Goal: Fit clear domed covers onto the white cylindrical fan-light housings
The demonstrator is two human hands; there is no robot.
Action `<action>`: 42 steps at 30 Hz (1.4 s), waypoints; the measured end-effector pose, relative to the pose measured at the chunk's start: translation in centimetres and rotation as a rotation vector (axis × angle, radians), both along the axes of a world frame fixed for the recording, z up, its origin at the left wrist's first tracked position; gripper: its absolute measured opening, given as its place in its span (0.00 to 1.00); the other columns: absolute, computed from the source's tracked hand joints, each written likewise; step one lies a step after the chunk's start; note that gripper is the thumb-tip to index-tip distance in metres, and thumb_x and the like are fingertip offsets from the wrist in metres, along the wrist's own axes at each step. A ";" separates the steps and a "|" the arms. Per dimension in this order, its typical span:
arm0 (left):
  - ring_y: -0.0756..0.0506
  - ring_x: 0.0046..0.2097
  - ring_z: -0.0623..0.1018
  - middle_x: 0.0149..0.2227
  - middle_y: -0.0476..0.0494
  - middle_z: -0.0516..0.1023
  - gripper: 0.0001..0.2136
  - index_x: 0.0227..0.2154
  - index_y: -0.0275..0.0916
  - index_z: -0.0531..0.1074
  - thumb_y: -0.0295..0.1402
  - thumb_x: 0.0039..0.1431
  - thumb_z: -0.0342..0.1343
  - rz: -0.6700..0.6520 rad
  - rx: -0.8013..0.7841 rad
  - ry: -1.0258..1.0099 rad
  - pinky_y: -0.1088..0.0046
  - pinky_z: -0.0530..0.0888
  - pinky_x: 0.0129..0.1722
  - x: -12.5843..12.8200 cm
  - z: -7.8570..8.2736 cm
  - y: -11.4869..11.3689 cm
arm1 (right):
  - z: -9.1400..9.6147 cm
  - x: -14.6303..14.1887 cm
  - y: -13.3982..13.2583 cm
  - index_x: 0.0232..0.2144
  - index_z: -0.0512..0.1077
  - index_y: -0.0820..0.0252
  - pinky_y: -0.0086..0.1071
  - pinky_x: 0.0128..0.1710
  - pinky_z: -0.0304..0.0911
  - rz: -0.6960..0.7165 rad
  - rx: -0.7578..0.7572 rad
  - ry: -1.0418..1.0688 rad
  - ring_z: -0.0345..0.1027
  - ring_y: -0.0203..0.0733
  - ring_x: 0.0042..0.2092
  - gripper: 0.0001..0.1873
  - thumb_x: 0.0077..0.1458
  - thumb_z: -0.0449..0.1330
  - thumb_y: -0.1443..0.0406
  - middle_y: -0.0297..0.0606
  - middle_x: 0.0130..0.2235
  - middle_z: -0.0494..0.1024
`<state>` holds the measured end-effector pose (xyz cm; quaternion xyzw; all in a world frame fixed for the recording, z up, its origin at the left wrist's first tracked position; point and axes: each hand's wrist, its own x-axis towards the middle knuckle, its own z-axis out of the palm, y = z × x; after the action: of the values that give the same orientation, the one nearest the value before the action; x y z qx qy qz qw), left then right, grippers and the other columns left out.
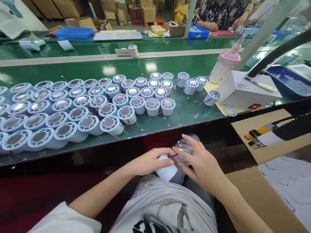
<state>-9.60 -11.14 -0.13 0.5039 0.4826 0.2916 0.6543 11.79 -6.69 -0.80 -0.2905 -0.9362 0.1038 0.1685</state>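
Observation:
Above my lap, my left hand point(155, 160) is closed around a pale blue plastic housing point(167, 171), which is tilted. A thin dark red wire point(173, 155) runs from it towards the other hand. My right hand point(198, 158) is curved around a clear plastic piece point(186, 149) beside the housing; the fingers partly cover it, and its full shape is hidden. On the green bench point(145, 124) ahead stand rows of similar pale blue round housings point(125, 113) with silvery or grey discs on top, some with thin red wires.
At the right stand a white box with a lit red switch point(250, 87), a pink-capped bottle point(225, 64) and a loose blue ring point(229, 111). An open carton point(262, 191) lies low right. Across the bench, a person's hands point(210, 26) are near a blue tray point(198, 31).

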 end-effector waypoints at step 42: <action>0.37 0.61 0.69 0.61 0.40 0.70 0.36 0.59 0.48 0.67 0.32 0.45 0.70 -0.014 0.382 0.007 0.60 0.67 0.60 -0.3 -0.1 -1.3 | 0.8 2.7 -1.2 0.49 0.73 0.50 0.34 0.47 0.73 -0.072 -0.951 0.521 0.73 0.46 0.50 0.20 0.53 0.68 0.61 0.39 0.51 0.76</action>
<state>-9.87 -12.40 -0.26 0.6235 0.4172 0.3713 0.5470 14.53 -7.85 -0.02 -0.3312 -0.7027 0.5788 0.2481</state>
